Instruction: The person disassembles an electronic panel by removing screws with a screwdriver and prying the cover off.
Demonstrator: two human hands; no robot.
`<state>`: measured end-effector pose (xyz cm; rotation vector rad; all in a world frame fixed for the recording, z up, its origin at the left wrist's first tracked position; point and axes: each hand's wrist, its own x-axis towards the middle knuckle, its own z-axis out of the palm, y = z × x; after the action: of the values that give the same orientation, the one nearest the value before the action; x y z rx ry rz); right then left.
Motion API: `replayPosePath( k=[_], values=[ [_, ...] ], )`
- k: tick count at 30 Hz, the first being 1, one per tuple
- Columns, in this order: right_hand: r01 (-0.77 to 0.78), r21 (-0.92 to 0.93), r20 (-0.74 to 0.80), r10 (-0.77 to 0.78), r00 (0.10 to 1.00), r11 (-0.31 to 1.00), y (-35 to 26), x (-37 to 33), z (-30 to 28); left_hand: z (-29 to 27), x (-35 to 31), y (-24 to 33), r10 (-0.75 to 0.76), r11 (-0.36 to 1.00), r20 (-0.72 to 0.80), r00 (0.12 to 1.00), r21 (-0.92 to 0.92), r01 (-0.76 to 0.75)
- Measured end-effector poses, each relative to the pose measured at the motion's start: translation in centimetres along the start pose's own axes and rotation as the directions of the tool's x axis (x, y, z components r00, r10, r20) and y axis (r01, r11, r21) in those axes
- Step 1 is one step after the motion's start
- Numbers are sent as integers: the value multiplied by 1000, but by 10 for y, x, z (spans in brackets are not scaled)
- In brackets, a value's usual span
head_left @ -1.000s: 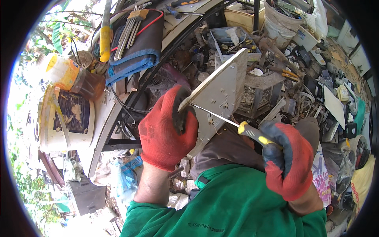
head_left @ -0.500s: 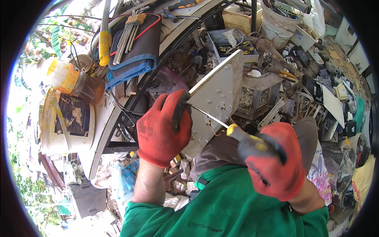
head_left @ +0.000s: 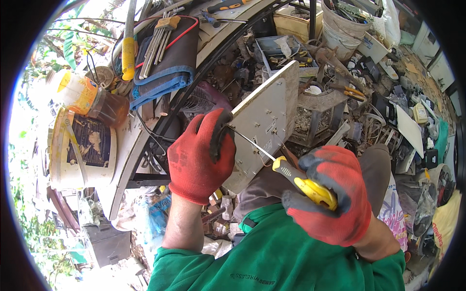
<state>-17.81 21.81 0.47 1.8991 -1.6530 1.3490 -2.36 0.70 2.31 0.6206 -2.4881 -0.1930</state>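
Note:
My left hand (head_left: 201,157), in a red glove with dark fingertips, is closed on the upper left edge of a flat pale panel (head_left: 267,114). The panel leans tilted over my legs, with small fittings and holes on its face. A screwdriver (head_left: 291,173) with a yellow and grey handle lies in my right hand (head_left: 335,194), which wears the same kind of glove. The fingers curl loosely round the handle, thumb below. Its thin shaft reaches across the panel to my left fingertips, where the tip is hidden.
At upper left, a bench (head_left: 133,140) bears a rolled dark cloth (head_left: 170,63) with hex keys, a jar (head_left: 109,109) and a white tub (head_left: 58,150). Behind the panel stand a grey toolbox (head_left: 267,46) and a bucket (head_left: 342,34). Scrap covers the ground at right.
My right hand has turned and loosened round the screwdriver, and more of the yellow handle shows. My left hand and the panel have barely moved.

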Motion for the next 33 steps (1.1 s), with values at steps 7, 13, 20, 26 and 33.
replayPosePath(
  k=[7,13,20,26,33],
  values=[
    [-242,-58,278,249,928,968,-9,9,-22,-6,0,3,-67,996,60,996,64,63],
    [-23,37,-22,24,999,999,12,0,8,-3,1,0,-41,996,64,997,78,36],
    [1,-28,173,3,985,1000,16,15,-21,-6,-5,1,-7,995,77,997,99,-1],
    [53,209,3,-55,998,976,66,14,-16,-4,-1,2,95,995,-3,996,40,-94],
    [-62,997,5,786,618,42,203,-56,45,0,-2,0,128,981,-36,991,153,-121]
  ],
)
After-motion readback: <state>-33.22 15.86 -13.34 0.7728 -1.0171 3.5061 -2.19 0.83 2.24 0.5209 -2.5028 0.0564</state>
